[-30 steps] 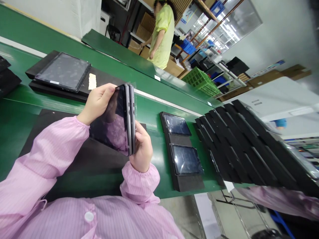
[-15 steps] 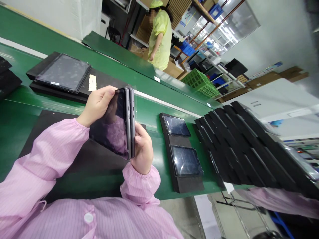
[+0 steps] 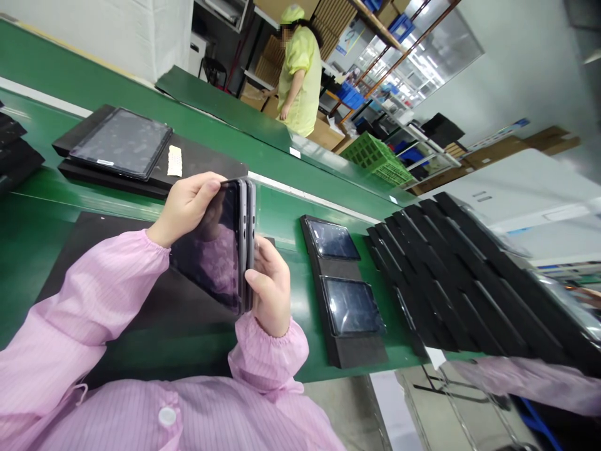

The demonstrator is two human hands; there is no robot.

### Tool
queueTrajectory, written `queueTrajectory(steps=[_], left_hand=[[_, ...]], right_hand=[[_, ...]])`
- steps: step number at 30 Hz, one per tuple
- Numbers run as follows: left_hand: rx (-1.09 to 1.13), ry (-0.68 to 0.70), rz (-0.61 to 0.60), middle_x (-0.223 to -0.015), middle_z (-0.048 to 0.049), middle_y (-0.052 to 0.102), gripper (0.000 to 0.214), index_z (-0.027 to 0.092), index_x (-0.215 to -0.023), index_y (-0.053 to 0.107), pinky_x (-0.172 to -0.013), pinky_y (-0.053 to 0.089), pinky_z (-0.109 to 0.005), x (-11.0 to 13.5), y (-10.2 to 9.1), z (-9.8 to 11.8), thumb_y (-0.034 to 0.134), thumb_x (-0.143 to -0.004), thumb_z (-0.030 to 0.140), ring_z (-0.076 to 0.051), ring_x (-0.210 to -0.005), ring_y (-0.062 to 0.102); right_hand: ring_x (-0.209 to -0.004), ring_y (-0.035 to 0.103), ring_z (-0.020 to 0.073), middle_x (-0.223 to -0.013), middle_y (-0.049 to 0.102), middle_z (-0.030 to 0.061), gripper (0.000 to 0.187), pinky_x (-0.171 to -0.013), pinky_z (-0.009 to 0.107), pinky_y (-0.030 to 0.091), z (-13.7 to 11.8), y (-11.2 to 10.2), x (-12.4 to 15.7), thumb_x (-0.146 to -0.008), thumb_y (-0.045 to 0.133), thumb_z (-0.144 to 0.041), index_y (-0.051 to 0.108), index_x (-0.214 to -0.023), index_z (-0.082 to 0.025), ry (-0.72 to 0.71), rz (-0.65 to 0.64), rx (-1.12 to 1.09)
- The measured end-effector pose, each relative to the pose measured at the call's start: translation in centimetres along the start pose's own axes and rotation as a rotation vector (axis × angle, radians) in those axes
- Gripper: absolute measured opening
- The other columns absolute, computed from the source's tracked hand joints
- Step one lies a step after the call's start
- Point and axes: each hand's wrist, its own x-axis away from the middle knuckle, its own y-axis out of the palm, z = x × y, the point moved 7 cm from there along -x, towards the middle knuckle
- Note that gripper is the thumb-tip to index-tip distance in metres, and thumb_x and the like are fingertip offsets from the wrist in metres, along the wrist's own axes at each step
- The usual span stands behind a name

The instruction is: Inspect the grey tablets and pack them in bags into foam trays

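At left, one tablet (image 3: 124, 143) lies on a black tray (image 3: 209, 156) beside a yellow label (image 3: 174, 161). The left hand (image 3: 185, 207) pinches the upper edge of two stacked tablets (image 3: 211, 263), upright above the black mat (image 3: 98, 232); its other fingers, probably behind, are hidden. The right hand's (image 3: 271, 288) thumb has just shifted onto their side edges, apparently firming the grip. Rightward, two tablets rest on a black stand (image 3: 334, 268).

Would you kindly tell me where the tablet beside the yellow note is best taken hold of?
I would grip the tablet by its right edge, coming from the side of the yellow note: it lies screen up, and that rim shows above the black tray. A hand seems needed first: the left hand and right hand hold two other tablets.
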Motion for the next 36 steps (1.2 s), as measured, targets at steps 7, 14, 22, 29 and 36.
queueTrajectory(steps=[7, 14, 22, 29, 36], left_hand=[[-0.004, 0.016, -0.004, -0.079, -0.0076, 0.071, 0.068, 0.015, -0.085, 0.072, -0.067, 0.048, -0.027, 0.3, -0.4, 0.9, 0.037, -0.094, 0.072, -0.018, -0.071, 0.063], [0.042, 0.127, -0.049, -0.074, -0.0084, 0.070, 0.062, 0.015, -0.084, 0.073, -0.065, 0.046, -0.029, 1.0, -0.2, 2.2, 0.038, -0.098, 0.064, -0.018, -0.067, 0.062], [0.087, 0.265, -0.197, -0.073, -0.0090, 0.071, 0.060, 0.017, -0.079, 0.071, -0.067, 0.047, -0.031, 1.6, 1.1, 4.1, 0.036, -0.100, 0.061, -0.018, -0.066, 0.064], [0.299, 0.118, -0.102, -0.068, -0.0067, 0.067, 0.056, 0.017, -0.074, 0.068, -0.065, 0.049, -0.032, 0.9, -0.1, 2.0, 0.043, -0.097, 0.063, -0.018, -0.064, 0.061], [0.302, -0.016, 0.005, -0.061, -0.0053, 0.061, 0.064, 0.019, -0.065, 0.064, -0.066, 0.051, -0.032, 0.5, -1.3, 0.7, 0.045, -0.089, 0.075, -0.018, -0.061, 0.059]], right_hand=[[-0.109, 0.072, 0.0278, -0.121, 0.073, 0.0071, 0.046, -0.091, 0.044, 0.060, -0.8, 0.6, 0.6, -0.080, 0.073, -0.035, 0.064, -0.124, -0.025, -0.019, -0.094, 0.096], [-0.106, 0.073, 0.0273, -0.118, 0.075, 0.0082, 0.046, -0.078, 0.036, 0.060, -1.7, 0.9, 1.3, -0.082, 0.073, -0.035, 0.063, -0.126, -0.024, -0.029, -0.106, 0.189], [-0.083, 0.073, 0.0220, -0.106, 0.076, 0.0045, 0.051, -0.071, 0.036, 0.063, -2.6, 1.0, 2.1, -0.080, 0.073, -0.029, 0.062, -0.129, -0.025, -0.047, -0.112, 0.278], [-0.114, 0.070, 0.0288, -0.131, 0.069, 0.0083, 0.067, -0.095, 0.044, 0.060, -2.3, 3.9, 2.5, -0.079, 0.077, -0.026, 0.055, -0.143, -0.026, -0.159, -0.151, 0.235], [-0.124, 0.064, 0.0316, -0.143, 0.061, 0.0099, 0.071, -0.099, 0.048, 0.058, -1.7, 4.7, 2.7, -0.080, 0.078, -0.028, 0.053, -0.146, -0.028, -0.218, -0.194, 0.262]])
